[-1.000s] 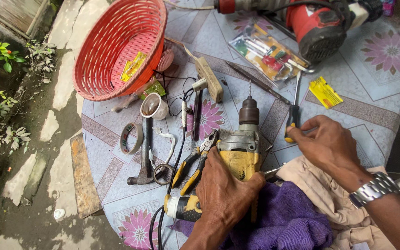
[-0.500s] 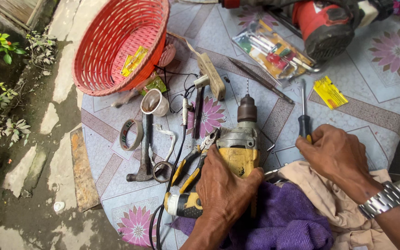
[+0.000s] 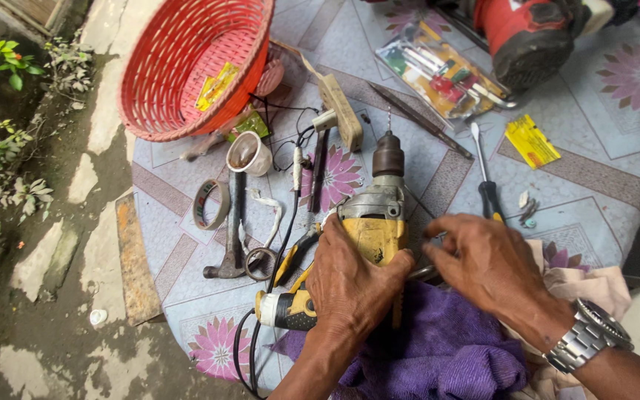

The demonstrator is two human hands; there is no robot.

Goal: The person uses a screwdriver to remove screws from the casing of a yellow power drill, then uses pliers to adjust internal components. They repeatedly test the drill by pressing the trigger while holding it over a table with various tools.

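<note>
A yellow and grey electric drill (image 3: pixel 376 215) lies on the flower-patterned table (image 3: pixel 601 185), chuck pointing away from me. My left hand (image 3: pixel 353 285) is clamped over the drill's yellow body, near its black and yellow handle (image 3: pixel 284 307). My right hand (image 3: pixel 483 267), with a metal watch on its wrist, hovers just right of the drill; its fingers are apart and their tips reach the drill's side. A black-handled screwdriver (image 3: pixel 484 178) rests on the table, its handle end running under my right fingers. A small metal piece (image 3: pixel 422 272) shows between my hands.
A purple cloth (image 3: pixel 446 348) and a beige cloth (image 3: pixel 590 285) lie under my wrists. To the left are a hammer (image 3: pixel 235 222), a tape roll (image 3: pixel 211 204), a cup (image 3: pixel 250 153), pliers (image 3: pixel 298 252) and a red basket (image 3: pixel 187 67). A red machine (image 3: pixel 527 30) stands behind.
My right hand has put the screwdriver down on the table and moved left and nearer, towards the drill. My left hand has stayed on the drill.
</note>
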